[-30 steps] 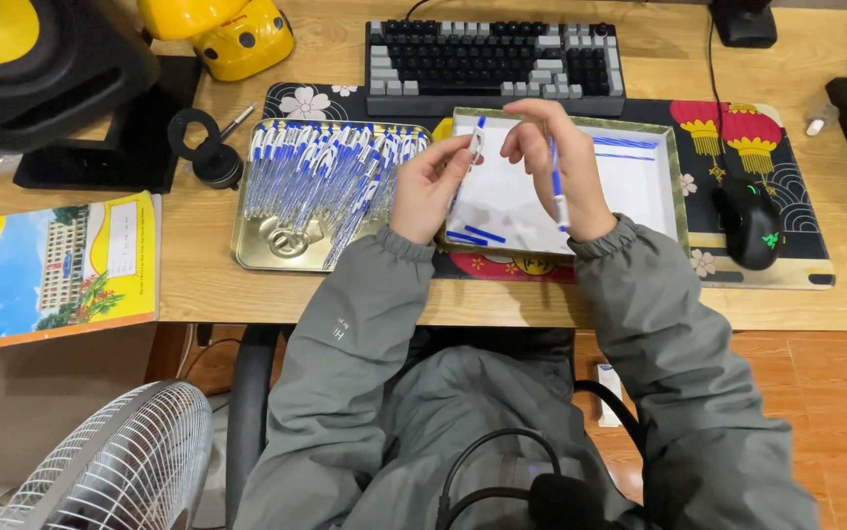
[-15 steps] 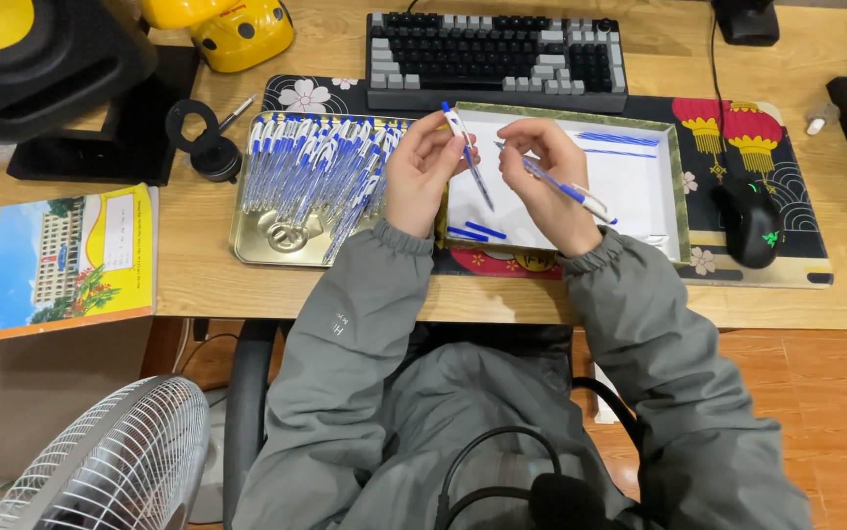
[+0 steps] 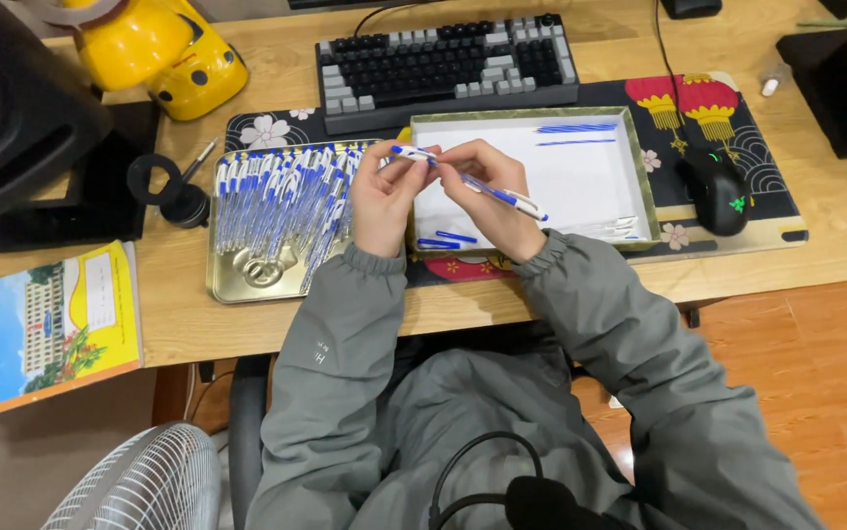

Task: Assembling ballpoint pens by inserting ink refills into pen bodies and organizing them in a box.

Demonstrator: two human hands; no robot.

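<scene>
Centre of frame, just above the near counter (image 3: pixel 198 334) edge: both hands on one blue-and-white pen (image 3: pixel 468 184), held slanted over the left edge of the white box lid (image 3: pixel 630 128). Left hand (image 3: pixel 381 196) fingers pinched shut on the upper-left end; right hand (image 3: pixel 487 201) fingers closed round the barrel middle, lower-right end poking out past the knuckles. Left of the hands, metal tray (image 3: pixel 247 280) packed with a heap of matching pens (image 3: pixel 276 196); a few loose blue parts on the box lid floor. Keyboard (image 3: pixel 443 64) above, mouse (image 3: pixel 713 191) at right, fan (image 3: pixel 134 486) lower left.

Handling, as a guess: light, stiff plastic, smooth enough to slip. Thin barrel likely to flex or crack if levered. Best held at barrel middle with one hand, tip end with the other, pinch not squeeze.
</scene>
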